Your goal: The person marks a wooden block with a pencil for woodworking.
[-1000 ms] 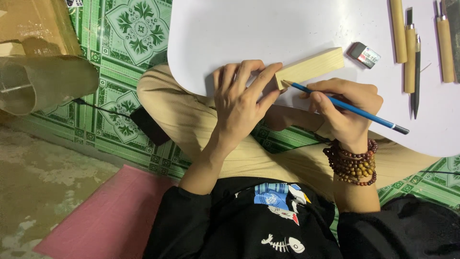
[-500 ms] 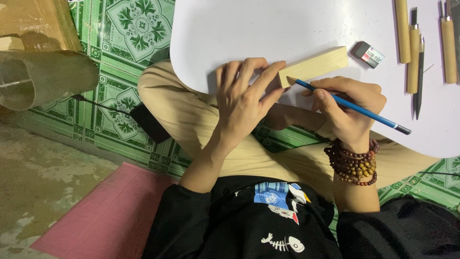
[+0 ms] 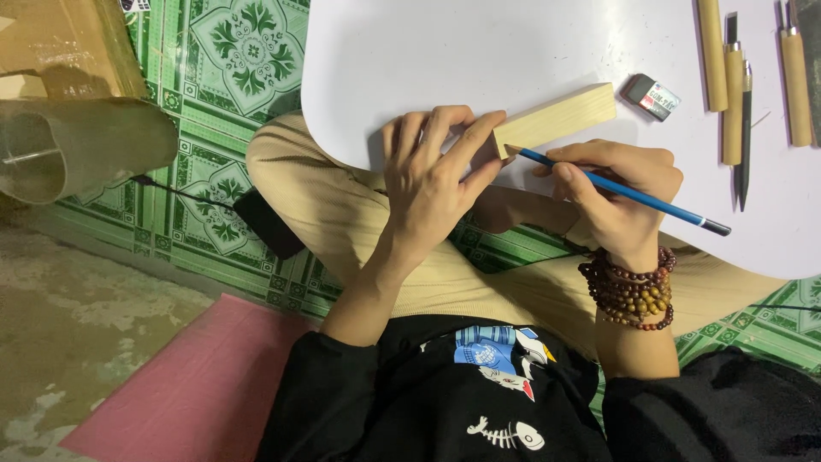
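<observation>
Since half a second ago, pencil tip has shifted slightly left along the block's near end; hands otherwise unchanged. Left hand [image 3: 428, 184], centre frame: fingers curled and pressed over the near end of the wooden block [image 3: 556, 118], thumb against its side. Right hand [image 3: 617, 198], right of centre: fingers pinching the blue pencil [image 3: 620, 190], tip touching the block's end face. Block: pale, rectangular, fine grain, lying tilted on the white table [image 3: 479, 51]. Eraser [image 3: 650, 97] just beside block's far end; carving tools [image 3: 740, 94] upper right.
</observation>
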